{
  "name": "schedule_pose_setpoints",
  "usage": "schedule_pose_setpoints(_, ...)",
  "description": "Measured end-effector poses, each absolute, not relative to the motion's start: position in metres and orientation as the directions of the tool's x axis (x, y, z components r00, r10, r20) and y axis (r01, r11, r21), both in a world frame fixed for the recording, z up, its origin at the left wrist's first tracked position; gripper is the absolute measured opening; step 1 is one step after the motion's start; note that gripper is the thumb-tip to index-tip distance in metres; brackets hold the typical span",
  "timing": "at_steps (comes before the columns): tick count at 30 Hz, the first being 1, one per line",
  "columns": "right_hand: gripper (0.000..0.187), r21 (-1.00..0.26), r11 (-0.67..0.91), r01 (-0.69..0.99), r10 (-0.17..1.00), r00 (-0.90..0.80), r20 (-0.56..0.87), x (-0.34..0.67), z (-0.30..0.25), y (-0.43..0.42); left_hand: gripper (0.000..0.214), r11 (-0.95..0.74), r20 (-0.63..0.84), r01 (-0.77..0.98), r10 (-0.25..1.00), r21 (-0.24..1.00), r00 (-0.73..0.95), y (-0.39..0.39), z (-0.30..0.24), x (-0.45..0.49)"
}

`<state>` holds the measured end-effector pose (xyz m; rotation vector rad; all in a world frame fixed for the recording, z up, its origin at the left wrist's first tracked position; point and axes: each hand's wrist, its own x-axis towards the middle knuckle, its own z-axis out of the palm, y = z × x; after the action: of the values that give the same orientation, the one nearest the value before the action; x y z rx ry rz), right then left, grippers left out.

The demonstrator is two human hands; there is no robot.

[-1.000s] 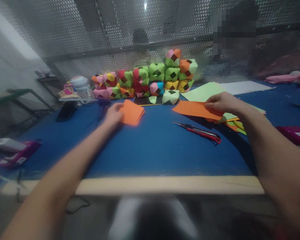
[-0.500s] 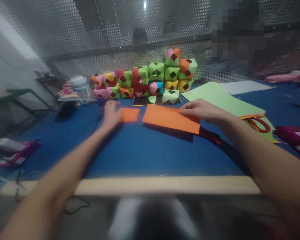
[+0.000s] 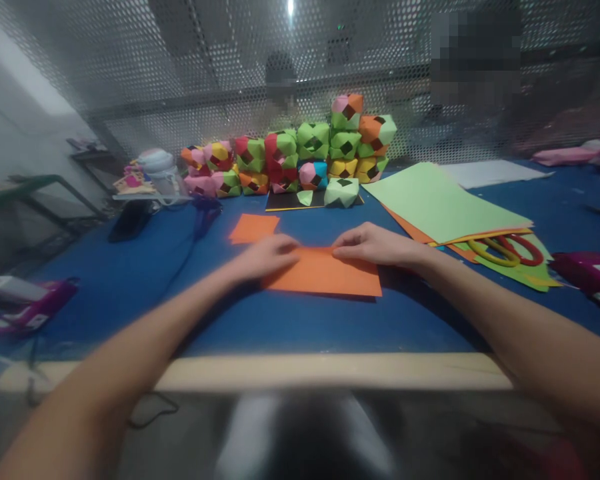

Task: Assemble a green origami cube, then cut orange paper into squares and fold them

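A rectangular orange sheet of paper [image 3: 325, 275] lies close to the blue tabletop, its long side facing me. My left hand [image 3: 270, 257] is at its upper left edge, fingers closed on the paper. At the far edge, right of the middle, my right hand [image 3: 373, 243] pinches the same sheet between thumb and fingers. A smaller orange paper piece [image 3: 253, 228] rests just beyond my left hand. Neither hand touches that piece.
Stacked folded paper cubes [image 3: 313, 140] stand along the back. To the right lie green paper sheets [image 3: 445, 203], scissors with red and yellow handles [image 3: 495, 252] and a purple pack [image 3: 590, 277]. A dark phone-like object [image 3: 131, 221] and a white lidded container [image 3: 159, 173] sit at left.
My left hand has moved right from the small orange piece onto the larger sheet. My right hand has brought that sheet nearer and slightly left; the red-and-black tool beneath it no longer shows.
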<state>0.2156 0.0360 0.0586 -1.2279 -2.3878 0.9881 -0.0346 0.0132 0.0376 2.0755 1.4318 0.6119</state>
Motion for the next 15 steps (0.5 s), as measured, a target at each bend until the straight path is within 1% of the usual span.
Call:
schedule_pose_setpoints(2, 0.021, -0.699, 0.386, 0.602, 0.811, -0.582, -0.053, 0.216, 0.059, 0.036, 0.013, -0.282, 0.041, 0.703, 0.940, 0.653, 0.340, 0.015, 0.035, -0.035)
schedule_pose_setpoints(4, 0.018, -0.744, 0.316, 0.589, 0.860, -0.508, -0.038, 0.217, 0.058, 0.038, 0.012, -0.213, 0.038, 0.690, 0.965, 0.692, 0.260, 0.017, 0.034, -0.036)
schedule_pose_setpoints(5, 0.016, -0.776, 0.267, 0.571, 0.889, -0.457, -0.031, 0.218, 0.058, 0.039, 0.011, -0.154, 0.035, 0.660, 0.981, 0.736, 0.190, 0.018, 0.033, -0.036)
schedule_pose_setpoints(7, 0.010, -0.854, 0.174, 0.490, 0.929, -0.369, -0.023, 0.220, 0.054, 0.043, 0.008, -0.034, 0.011, 0.547, 0.999, 0.836, 0.045, 0.021, 0.031, -0.037)
schedule_pose_setpoints(9, 0.006, -0.934, 0.095, 0.344, 0.945, -0.325, -0.024, 0.221, 0.049, 0.048, 0.008, 0.048, -0.030, 0.420, 0.998, 0.906, -0.050, 0.024, 0.028, -0.037)
schedule_pose_setpoints(12, 0.011, -0.988, -0.023, 0.152, 0.960, -0.272, -0.065, 0.217, 0.040, 0.054, 0.012, 0.098, -0.078, 0.302, 0.994, 0.948, -0.079, 0.025, 0.024, -0.033)
schedule_pose_setpoints(15, 0.014, -0.993, -0.062, 0.104, 0.966, -0.243, -0.086, 0.210, 0.033, 0.056, 0.016, 0.144, -0.133, 0.196, 0.989, 0.970, -0.066, 0.022, 0.022, -0.025)
